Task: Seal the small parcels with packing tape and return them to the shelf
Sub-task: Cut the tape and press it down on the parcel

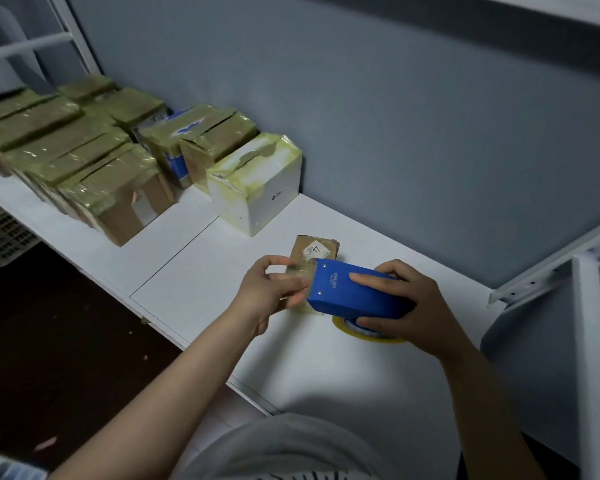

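**Tape stretched over a small parcel, centre frame**

At lower centre, the right hand (413, 306) grips the blue tape dispenser (354, 292), fingers wrapped over its top and thumb beneath, beside the yellow tape roll (364, 332). Just left of it, the left hand (274, 289) pinches a strip of clear tape (297, 276) running from the dispenser's mouth. The small brown parcel (314, 251) lies on the white shelf (194, 278), its far end showing just beyond both hands. Farther off, a white box (257, 188) stands at centre left, with taped parcels (84, 161) stacked at upper left.
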